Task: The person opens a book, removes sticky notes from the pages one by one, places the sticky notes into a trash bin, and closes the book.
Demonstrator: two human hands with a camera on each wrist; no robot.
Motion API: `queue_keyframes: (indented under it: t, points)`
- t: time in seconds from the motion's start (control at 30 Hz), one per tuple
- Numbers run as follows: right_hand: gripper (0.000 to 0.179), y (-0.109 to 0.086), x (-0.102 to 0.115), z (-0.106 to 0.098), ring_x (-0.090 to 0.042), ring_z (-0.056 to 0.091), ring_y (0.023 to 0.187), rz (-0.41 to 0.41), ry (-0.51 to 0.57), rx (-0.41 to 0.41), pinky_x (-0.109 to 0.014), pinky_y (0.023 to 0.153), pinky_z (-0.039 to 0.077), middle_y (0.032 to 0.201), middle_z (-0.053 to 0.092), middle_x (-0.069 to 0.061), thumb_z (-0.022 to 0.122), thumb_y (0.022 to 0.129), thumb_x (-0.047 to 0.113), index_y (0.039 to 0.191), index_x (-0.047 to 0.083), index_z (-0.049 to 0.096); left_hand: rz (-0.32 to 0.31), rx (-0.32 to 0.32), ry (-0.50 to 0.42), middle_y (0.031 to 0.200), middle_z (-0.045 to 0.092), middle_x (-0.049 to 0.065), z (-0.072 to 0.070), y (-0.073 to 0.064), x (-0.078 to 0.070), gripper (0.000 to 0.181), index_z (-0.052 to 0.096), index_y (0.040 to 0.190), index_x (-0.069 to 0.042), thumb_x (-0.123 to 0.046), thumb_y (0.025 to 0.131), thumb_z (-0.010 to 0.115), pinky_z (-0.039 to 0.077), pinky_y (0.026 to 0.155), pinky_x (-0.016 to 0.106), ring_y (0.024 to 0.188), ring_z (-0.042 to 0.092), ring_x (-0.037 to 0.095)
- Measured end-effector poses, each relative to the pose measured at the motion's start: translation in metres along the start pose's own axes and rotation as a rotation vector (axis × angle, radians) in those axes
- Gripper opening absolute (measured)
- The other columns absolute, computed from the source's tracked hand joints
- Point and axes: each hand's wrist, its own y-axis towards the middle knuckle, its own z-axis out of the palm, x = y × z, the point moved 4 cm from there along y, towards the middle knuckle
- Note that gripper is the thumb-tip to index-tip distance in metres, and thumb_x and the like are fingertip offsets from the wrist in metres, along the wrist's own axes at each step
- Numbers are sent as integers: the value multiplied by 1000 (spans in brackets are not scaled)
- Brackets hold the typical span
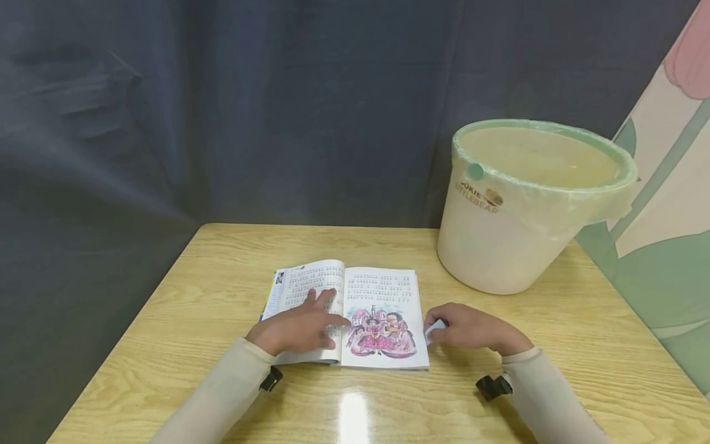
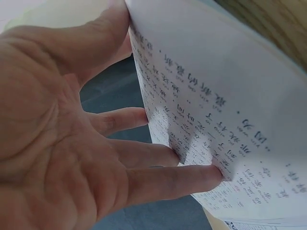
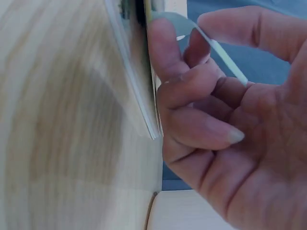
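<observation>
A book (image 1: 383, 290) lies spread on the table, printed text on its left page and a pink picture of figures in dresses under text on its right page. My left hand (image 1: 299, 325) rests across the left page, fingers spread. In the left wrist view its fingertips (image 2: 213, 175) press on the printed lines. Beside the book's right edge, my right hand (image 1: 471, 327) pinches a thin pale strip (image 3: 226, 62) between thumb and fingers. The strip bends at the book's edge; its far end is hidden by the fingers.
A large pale bucket (image 1: 488, 246) with a green rim and a plastic liner stands at the table's back right. The wooden table (image 1: 183, 320) extends around the book. A dark curtain (image 1: 310, 123) hangs behind, and a patterned wall (image 1: 665, 185) is at the right.
</observation>
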Motion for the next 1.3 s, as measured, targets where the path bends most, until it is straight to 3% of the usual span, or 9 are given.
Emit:
queue_keyframes:
  t: [0.27,0.5,0.7,0.83,0.93,1.1,1.3]
  points:
    - [8,-5,3,-3,-12,46,74,-15,76,20,-23,63,36,82,53,2,62,91,20,90,12,63,-8,-1,9,166,11,22,1,-2,-3,37,65,132,-29,-23,95,64,38,114,58,146,9,60]
    - [8,-4,4,-4,-16,52,78,-12,169,7,-23,64,43,91,56,-4,57,94,15,96,7,57,-27,5,8,166,10,21,1,-2,-4,35,67,130,-29,-24,95,64,38,114,57,146,8,59]
    - [22,-2,3,-3,-12,50,75,-11,310,27,-22,63,41,84,60,-4,57,97,13,113,2,47,-44,-2,-17,167,11,17,-1,-2,-2,38,65,131,-28,-24,94,67,36,115,58,149,7,54]
    - [31,0,4,-1,-13,53,77,-36,405,51,-25,70,48,83,60,-4,57,99,14,123,2,41,-27,-48,-14,165,21,15,-4,-2,2,43,64,133,-24,-26,91,71,31,118,57,151,13,50]
    - [34,0,9,-2,-18,56,80,-83,446,42,-28,74,51,85,59,-7,57,101,16,126,4,39,-14,-97,16,162,31,10,-5,0,6,48,63,133,-24,-31,88,75,37,115,55,151,21,43]
    - [35,0,22,-3,-23,55,76,-164,460,23,-29,67,46,82,54,-6,55,103,20,130,5,39,-24,-149,44,157,39,4,-6,2,10,55,62,135,-28,-39,83,78,47,103,54,147,34,33]
    - [35,4,40,1,-35,59,87,-193,463,2,-30,70,47,89,57,-13,45,107,26,136,8,37,-54,-243,28,142,52,0,-12,3,7,43,63,134,-27,-42,94,66,43,101,57,130,47,30]
